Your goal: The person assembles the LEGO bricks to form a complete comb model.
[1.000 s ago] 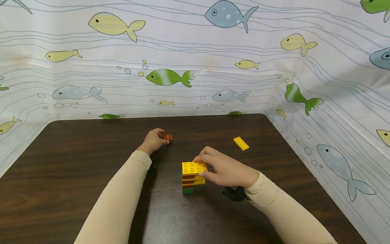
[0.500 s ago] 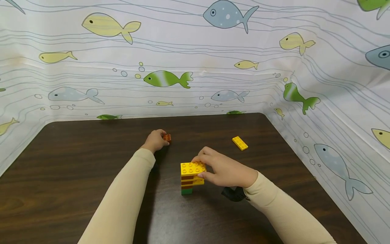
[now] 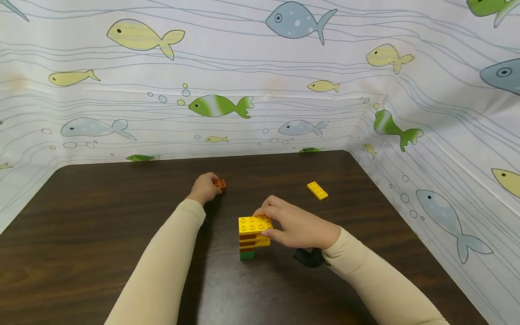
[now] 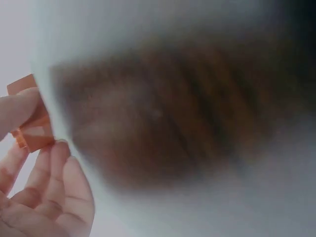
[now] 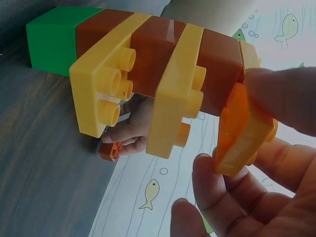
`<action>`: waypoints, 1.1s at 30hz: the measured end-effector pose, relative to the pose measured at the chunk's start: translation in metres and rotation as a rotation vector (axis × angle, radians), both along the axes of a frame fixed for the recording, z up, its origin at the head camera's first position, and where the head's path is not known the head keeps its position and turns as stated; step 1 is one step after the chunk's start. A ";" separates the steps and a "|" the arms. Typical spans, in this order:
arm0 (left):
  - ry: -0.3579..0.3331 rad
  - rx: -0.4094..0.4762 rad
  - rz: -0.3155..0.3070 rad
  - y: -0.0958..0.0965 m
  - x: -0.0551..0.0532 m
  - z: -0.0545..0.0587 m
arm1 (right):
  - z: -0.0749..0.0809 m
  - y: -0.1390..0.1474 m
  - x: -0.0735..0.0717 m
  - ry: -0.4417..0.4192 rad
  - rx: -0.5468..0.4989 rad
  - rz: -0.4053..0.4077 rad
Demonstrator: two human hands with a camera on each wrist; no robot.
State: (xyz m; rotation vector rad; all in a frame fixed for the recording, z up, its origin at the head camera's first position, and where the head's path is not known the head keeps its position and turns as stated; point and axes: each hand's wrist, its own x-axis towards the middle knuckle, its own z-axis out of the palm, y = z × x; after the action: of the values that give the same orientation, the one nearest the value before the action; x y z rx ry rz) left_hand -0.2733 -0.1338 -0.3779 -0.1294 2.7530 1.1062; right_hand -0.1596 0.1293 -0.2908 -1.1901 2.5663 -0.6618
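Toward the back of the table, my left hand (image 3: 204, 188) pinches a small brown-orange toy brick (image 3: 220, 183). In the left wrist view the thumb lies across that brick (image 4: 40, 137), with fingertips at its other side. My right hand (image 3: 302, 223) holds the top yellow plate (image 3: 253, 222) of a standing brick tower, thumb on one face and fingers on the other. A green brick (image 5: 52, 42) forms the tower's base. Above it, brown bricks (image 5: 153, 57) alternate with yellow plates (image 5: 170, 106) that jut out to one side, studs showing.
A loose yellow plate (image 3: 317, 191) lies on the dark wooden table (image 3: 101, 253), behind and to the right of the tower. A fish-print sheet (image 3: 227, 72) rises along the table's back and right edges.
My left hand has moved onto the small brown-orange brick and its fingers have closed on it. The right hand keeps its hold on the tower's top plate. The head view shifts slightly.
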 end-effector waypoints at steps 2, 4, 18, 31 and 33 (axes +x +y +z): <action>0.020 0.028 0.003 -0.002 0.001 -0.001 | 0.000 0.000 0.000 -0.002 0.002 -0.002; 0.038 0.061 0.000 -0.004 0.003 -0.002 | 0.000 0.000 0.000 -0.001 0.003 -0.003; 0.128 0.256 -0.006 -0.013 0.017 0.019 | -0.003 0.003 0.000 -0.001 0.004 -0.004; 0.211 0.239 -0.086 -0.011 0.045 0.040 | -0.006 0.006 -0.001 0.002 -0.013 0.014; 0.220 0.236 -0.096 -0.010 0.050 0.043 | -0.006 0.005 0.000 0.004 -0.011 0.014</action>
State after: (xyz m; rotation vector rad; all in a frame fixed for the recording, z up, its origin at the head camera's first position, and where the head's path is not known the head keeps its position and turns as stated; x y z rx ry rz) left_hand -0.2231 -0.1439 -0.3351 0.1625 2.7489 1.4863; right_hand -0.1599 0.1345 -0.2964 -1.2126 2.5580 -0.6720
